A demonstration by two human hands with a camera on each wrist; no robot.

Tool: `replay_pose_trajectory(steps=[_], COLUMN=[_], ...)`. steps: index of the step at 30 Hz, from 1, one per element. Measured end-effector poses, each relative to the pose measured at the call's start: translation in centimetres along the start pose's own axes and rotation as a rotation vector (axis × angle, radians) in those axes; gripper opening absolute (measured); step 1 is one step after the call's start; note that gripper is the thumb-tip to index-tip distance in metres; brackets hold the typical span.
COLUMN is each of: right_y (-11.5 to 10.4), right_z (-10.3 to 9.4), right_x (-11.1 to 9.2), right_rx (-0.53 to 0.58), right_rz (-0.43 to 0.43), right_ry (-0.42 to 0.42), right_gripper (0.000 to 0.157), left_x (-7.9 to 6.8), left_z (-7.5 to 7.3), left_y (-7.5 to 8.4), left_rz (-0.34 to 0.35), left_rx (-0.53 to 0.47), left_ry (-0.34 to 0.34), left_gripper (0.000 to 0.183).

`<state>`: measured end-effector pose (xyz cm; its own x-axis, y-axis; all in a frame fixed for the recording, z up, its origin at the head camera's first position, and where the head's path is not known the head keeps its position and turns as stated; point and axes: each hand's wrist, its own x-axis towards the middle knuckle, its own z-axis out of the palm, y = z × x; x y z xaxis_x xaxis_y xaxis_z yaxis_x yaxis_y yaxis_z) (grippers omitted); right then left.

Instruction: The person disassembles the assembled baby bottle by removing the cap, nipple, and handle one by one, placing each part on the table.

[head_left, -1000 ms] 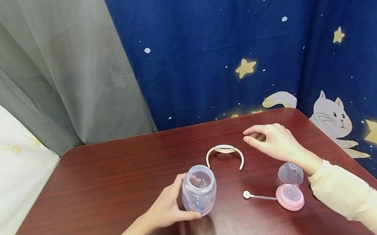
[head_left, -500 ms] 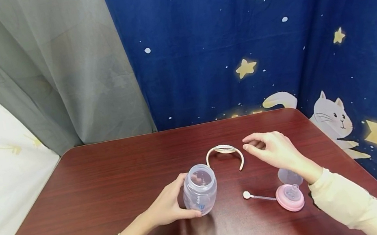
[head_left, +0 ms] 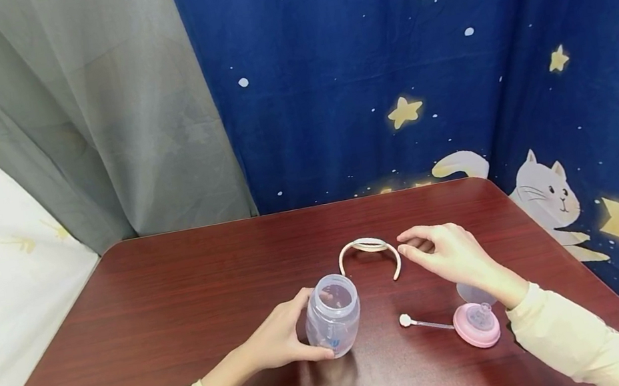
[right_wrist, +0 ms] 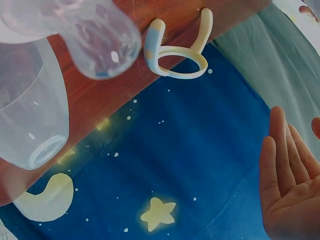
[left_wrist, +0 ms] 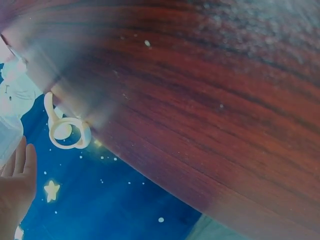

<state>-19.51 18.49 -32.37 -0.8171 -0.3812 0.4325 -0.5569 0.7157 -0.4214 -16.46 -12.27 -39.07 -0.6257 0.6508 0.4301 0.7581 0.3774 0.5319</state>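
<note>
A clear baby bottle body (head_left: 337,330), its mouth uncovered, tilts slightly in my left hand (head_left: 278,338). Thumb and fingers grip it around its side. To the right, my right hand (head_left: 447,255) hovers over the table holding nothing, its fingers loosely bent. Close to those fingertips lies a cream bottle handle (head_left: 369,245), a ring with two curved arms, also in the right wrist view. Nearer me is a pink collar (head_left: 477,332) with a clear nipple (right_wrist: 105,47). From it a thin straw (head_left: 434,324) runs left to a white weighted end (head_left: 405,320).
Partly hidden behind my right wrist, a clear dome cap (head_left: 474,294) lies beyond the pink collar. The dark red wooden table (head_left: 179,288) ends at a rounded far edge. Behind it hang a grey curtain (head_left: 156,143) and a blue star-patterned curtain (head_left: 328,82).
My right hand has come down a little toward me and left, nearer the bottle handle. My left hand has shifted slightly right with the bottle. The other parts lie still.
</note>
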Motion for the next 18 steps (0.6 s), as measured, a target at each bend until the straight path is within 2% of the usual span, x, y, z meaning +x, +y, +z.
replay_pose_trajectory(steps=[11,18], right_y=[0.16,0.25], right_z=[0.2,0.37], right_x=[-0.24,-0.35], right_rx=[0.008,0.014], right_rz=[0.004,0.003], right_ry=[-0.017,-0.021], right_gripper=[0.017,0.016], left_x=[0.05,-0.16], left_z=[0.45,0.79], left_y=[-0.19,-0.47], left_rz=[-0.019,-0.006], left_rx=[0.01,0.035], left_ry=[-0.032,-0.061], left_gripper=[0.071,0.074])
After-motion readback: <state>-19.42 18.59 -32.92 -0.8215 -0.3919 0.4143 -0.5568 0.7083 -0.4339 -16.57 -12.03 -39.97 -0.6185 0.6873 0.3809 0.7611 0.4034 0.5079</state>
